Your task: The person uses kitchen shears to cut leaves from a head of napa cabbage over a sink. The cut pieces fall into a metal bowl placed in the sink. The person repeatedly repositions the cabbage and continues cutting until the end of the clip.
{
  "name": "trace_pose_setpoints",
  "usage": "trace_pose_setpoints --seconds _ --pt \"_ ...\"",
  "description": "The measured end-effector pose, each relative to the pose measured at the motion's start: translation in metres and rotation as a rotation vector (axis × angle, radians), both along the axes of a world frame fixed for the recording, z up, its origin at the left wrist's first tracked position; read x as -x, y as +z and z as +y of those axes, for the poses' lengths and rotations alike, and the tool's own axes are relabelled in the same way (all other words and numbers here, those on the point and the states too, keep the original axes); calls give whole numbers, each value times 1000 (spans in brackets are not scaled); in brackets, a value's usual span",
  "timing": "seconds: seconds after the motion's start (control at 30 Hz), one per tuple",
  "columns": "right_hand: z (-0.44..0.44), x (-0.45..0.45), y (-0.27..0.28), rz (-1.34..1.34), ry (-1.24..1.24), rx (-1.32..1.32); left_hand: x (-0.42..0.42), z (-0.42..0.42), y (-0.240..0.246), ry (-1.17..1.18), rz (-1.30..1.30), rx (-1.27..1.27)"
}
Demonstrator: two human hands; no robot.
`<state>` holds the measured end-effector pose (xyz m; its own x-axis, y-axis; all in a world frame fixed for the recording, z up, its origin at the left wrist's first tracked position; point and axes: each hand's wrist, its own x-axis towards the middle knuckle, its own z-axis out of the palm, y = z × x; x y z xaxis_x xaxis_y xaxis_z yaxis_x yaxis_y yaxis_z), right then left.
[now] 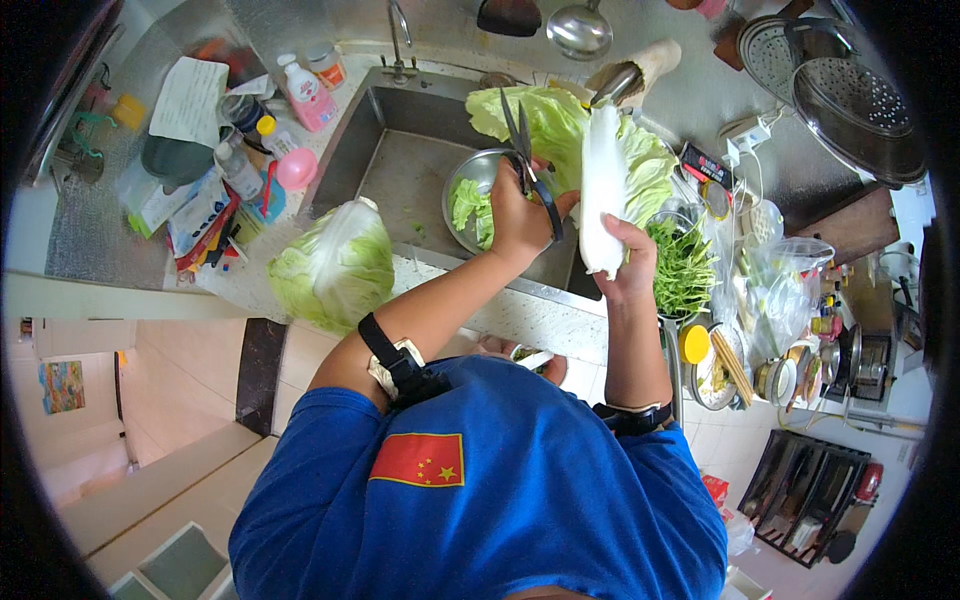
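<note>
My left hand [517,217] grips a pair of black-handled scissors [523,139], their blades slightly apart and pointing away from me. In my right hand [632,259] is a large Chinese cabbage leaf [602,187], held by the base of its thick white rib. The leaf's green frill spreads on both sides of the rib, and its left part lies behind the blades. Below the scissors, a stainless steel bowl [452,214] sits in the sink [397,172] with torn green leaf pieces [469,201] in it. A Chinese cabbage head [334,262] rests on the counter's front edge, left of the sink.
A faucet [401,45] rises behind the sink. Bottles, a pink soap pump [309,94] and papers crowd the left counter. Cut green stems [681,266], plastic bags [784,292], a yellow lid [693,343] and chopsticks [731,366] lie on the right. A ladle [580,31] hangs at the back.
</note>
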<state>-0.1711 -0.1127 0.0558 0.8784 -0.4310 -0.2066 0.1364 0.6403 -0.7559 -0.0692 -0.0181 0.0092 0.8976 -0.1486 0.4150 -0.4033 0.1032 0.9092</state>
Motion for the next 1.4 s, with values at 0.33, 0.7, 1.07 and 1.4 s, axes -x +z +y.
trace_pose_setpoints --seconds 0.33,0.7,1.07,1.4 --pt "-28 -1 -28 -33 223 -284 9 -4 13 -16 110 -185" --pt "-6 10 -15 -218 286 -461 -59 67 58 -594 1 -738" --pt "-2 28 -30 -72 214 -274 -137 98 98 -822 -72 -1017" --pt "9 48 -32 -69 24 -295 -181 131 118 -951 -135 -1145"
